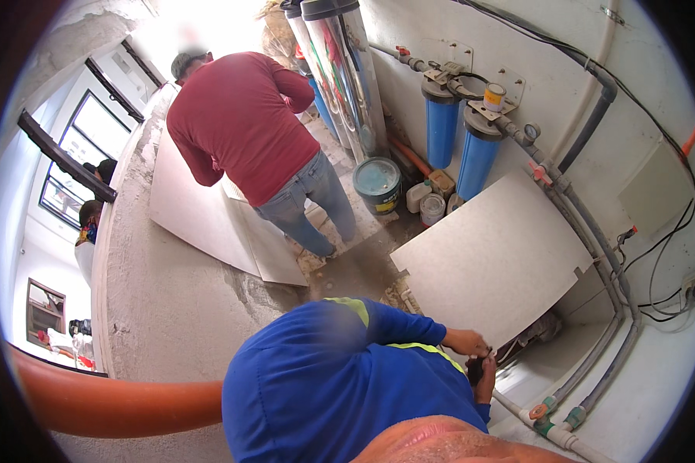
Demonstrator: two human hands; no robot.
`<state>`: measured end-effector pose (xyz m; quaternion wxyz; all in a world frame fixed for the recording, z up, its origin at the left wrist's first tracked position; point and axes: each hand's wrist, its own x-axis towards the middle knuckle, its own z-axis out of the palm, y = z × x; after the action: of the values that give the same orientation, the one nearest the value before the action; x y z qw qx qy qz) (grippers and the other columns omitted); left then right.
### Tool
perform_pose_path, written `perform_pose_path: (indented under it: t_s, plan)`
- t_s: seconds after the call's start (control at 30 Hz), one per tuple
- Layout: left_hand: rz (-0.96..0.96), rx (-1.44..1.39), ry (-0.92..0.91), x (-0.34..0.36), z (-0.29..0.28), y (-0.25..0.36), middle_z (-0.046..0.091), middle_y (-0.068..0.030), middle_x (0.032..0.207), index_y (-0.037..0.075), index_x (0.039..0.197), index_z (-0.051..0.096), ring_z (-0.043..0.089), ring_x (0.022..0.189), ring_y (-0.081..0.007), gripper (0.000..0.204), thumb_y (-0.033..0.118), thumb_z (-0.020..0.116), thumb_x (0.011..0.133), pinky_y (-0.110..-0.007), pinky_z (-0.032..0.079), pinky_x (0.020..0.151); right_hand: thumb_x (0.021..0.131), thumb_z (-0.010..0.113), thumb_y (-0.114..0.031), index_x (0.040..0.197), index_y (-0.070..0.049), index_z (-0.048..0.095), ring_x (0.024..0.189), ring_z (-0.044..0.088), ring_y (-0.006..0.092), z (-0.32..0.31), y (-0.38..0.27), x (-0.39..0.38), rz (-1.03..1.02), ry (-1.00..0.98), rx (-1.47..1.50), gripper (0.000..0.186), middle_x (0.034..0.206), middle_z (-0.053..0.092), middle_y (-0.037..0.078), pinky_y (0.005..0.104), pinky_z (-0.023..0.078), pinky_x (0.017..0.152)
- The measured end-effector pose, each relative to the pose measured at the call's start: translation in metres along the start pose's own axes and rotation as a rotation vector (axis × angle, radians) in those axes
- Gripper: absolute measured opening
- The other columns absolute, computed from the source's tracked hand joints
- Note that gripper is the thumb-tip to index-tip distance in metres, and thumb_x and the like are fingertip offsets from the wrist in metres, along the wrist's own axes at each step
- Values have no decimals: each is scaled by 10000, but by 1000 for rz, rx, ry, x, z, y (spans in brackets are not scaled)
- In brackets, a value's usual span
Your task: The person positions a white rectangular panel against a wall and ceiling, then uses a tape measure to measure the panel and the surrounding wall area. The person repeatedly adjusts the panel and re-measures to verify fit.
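Note:
My left hand [466, 342], in a blue sleeve, reaches to the right in front of my body, fingers closed in a pinch at a tiny pale thing that I cannot make out. Just below it, my right hand [486, 379] is closed round a small dark object [475, 372] whose kind does not show. Both hands are close together, by the near corner of a large off-white board [494, 255] with notched edges. That board leans across the corner beneath the wall pipes.
A co-worker [243, 127] in a red shirt bends over pale panels [208, 220] at the upper left. Blue filter housings [442, 127] hang on the wall; grey pipes [594, 255] run down it. A lidded bucket [377, 185] stands below. An orange pipe [123, 397] lies left.

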<state>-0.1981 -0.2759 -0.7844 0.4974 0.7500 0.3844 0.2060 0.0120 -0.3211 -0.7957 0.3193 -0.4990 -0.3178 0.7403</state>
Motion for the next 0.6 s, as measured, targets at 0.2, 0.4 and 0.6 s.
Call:
perform_pose_path:
  t_s: [0.2,0.4,0.6]
  plan:
    - [8,-222,-696,28,76,-42,718,-174,1069,9,1200,663,664,973,-275,357,310,587,1023,-437,516,870,1029,515,-318,1390,-47,504,1060,644,289,-71,44,-55,73,-35,-260,451,1199,640,85,405,516,901]
    - [122,180,-1014,52,142,-50,696,-231,1151,-20,1236,645,658,1047,-363,487,413,549,1034,-449,509,916,1031,508,-310,1365,-42,520,1044,641,292,-102,77,-77,121,140,-342,428,1182,641,101,401,514,899]
    - [204,371,-921,48,162,-56,719,-236,1002,5,1045,735,692,947,-396,428,403,593,979,-503,539,829,1034,501,-303,1340,-37,535,1029,638,295,-103,80,-76,94,201,-362,407,1165,642,118,397,511,897]
